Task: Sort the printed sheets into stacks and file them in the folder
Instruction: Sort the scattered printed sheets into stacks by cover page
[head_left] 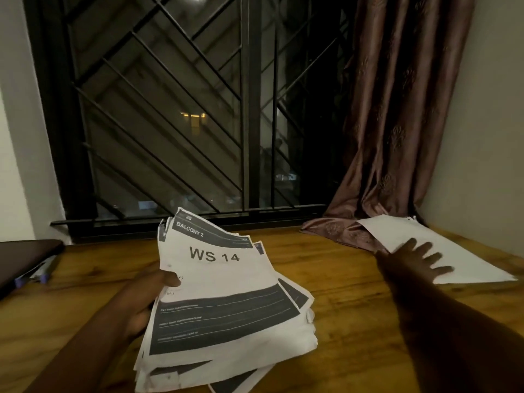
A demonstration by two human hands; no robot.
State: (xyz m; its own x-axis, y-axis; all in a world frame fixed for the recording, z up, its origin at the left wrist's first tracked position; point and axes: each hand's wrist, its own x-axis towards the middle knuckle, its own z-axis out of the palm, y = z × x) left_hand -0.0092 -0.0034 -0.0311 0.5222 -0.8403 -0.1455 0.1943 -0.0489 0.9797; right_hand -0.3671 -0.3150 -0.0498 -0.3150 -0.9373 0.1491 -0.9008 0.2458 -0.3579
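Now: left grip [141,304] holds thick sheet stack [226,293] w/ thumb on top, "WS 14" uppermost; right grip [411,259] wide, fingers [435,256] flat on lone sheet [442,236], desk [340,279] far-right.

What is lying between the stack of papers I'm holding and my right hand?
Nothing: in the head view only bare wooden table lies between the stack of papers and the right hand, flat on a loose sheet.

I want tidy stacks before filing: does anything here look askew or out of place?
Yes. The stack of printed sheets in the left hand is fanned, its edges misaligned. The white sheet under the right hand lies angled, its far corner overlapping the curtain hem on the table.
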